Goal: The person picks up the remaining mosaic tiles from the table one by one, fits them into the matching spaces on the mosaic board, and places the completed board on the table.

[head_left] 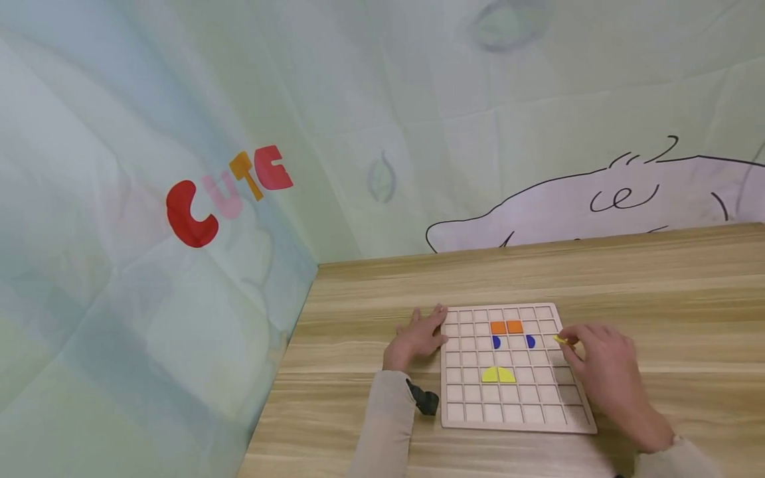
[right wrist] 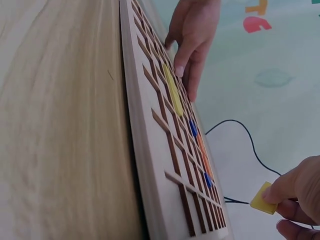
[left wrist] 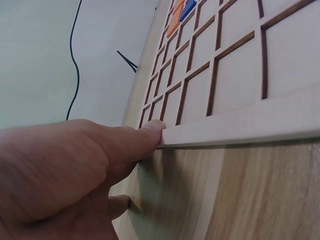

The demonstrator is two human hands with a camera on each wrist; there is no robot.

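A wooden grid board [head_left: 518, 429] lies flat on the table. Two orange square tiles [head_left: 499, 327] sit side by side near its top, with two blue half-round tiles [head_left: 530, 341] set apart below them. Lower down, two yellow quarter-round tiles [head_left: 490, 376] meet in a dome. My left hand [head_left: 416, 337] touches the board's left edge, fingers extended; a fingertip [left wrist: 154, 126] rests at the rim in the left wrist view. Over the right edge, my right hand [head_left: 609, 365] pinches a small yellow tile [right wrist: 263, 199] between thumb and finger, raised off the board.
The wood-grain table [head_left: 335, 372] spreads around the board. A printed cloth backdrop [head_left: 382, 99] rises behind the table and along its left side, with coloured letters [head_left: 194, 216] on the left part. A dark strap [head_left: 425, 401] shows at the left cuff.
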